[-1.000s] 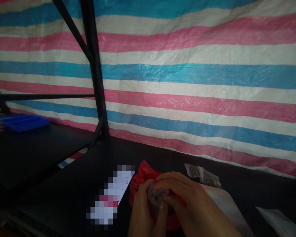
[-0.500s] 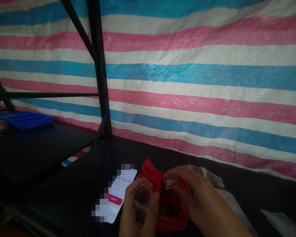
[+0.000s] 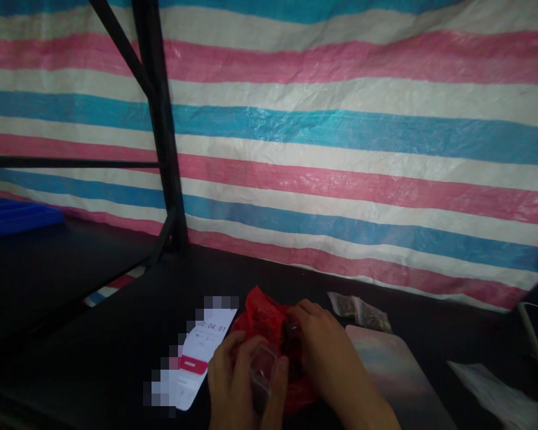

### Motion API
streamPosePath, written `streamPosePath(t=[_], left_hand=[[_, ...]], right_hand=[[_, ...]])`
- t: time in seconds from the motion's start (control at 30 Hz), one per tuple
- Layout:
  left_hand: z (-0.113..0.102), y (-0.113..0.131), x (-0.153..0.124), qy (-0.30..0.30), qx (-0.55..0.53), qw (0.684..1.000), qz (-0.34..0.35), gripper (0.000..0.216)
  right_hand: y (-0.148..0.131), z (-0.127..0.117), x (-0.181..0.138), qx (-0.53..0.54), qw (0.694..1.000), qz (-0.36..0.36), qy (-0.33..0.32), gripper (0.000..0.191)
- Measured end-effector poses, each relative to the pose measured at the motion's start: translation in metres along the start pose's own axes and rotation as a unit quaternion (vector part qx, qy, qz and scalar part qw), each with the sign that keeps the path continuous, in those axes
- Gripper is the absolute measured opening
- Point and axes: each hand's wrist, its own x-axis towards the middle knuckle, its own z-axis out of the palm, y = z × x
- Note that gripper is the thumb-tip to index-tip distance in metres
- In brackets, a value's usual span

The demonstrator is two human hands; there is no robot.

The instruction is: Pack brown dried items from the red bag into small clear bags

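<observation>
My left hand [image 3: 233, 382] grips a small transparent plastic cup [image 3: 263, 376] low in front of a crumpled red plastic bag [image 3: 262, 319]. My right hand [image 3: 325, 352] rests at the bag's mouth, its fingers curled against something dark [image 3: 292, 340] in the bag. Whatever that hand may hold is hidden. A smartphone [image 3: 201, 352] lies just left of my left hand, its screen lit with a timer reading 00:04:01 and partly blurred out.
Behind the hands lie small transparent packets of dark material [image 3: 358, 312]. To the right are a silvery flat sheet [image 3: 397, 376] and a white sheet [image 3: 497, 397]. A blue compartment tray [image 3: 13, 216] sits on a lower black shelf at left, beside a black metal post [image 3: 164, 149] and a striped tarp.
The view has shifted left and the other person's hand at the left edge has gone. My right hand has dropped to the bag's mouth, and the small transparent piece it showed is no longer visible.
</observation>
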Motion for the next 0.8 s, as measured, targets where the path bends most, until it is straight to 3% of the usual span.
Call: streamPosePath(t=[0.07,0.17,0.37,0.53,0.67,0.8], left_hand=[[0.004,-0.005,0.004,-0.028,0.023,0.999,-0.007,0.062],[0.002,-0.002,0.011,-0.079,0.007,0.994,-0.073,0.051],[-0.014,0.008,0.03,-0.134,-0.055,0.969,-0.2,0.06],[-0.021,0.004,0.038,-0.127,-0.149,0.945,-0.262,0.056],[-0.022,-0.001,0.038,-0.132,-0.193,0.936,-0.265,0.06],[-0.02,-0.004,0.037,-0.073,-0.1,0.98,-0.153,0.064]], right_hand=[[-0.001,0.001,0.004,0.004,1.0,0.001,-0.002,0.056],[-0.002,0.003,0.008,0.026,1.0,-0.001,-0.006,0.055],[0.001,0.01,0.007,0.114,0.993,-0.025,0.002,0.051],[0.001,0.017,0.003,0.263,0.963,-0.06,-0.006,0.05],[0.002,0.02,0.001,0.405,0.913,-0.048,-0.024,0.053],[0.013,0.018,0.001,0.407,0.913,-0.009,0.009,0.044]])
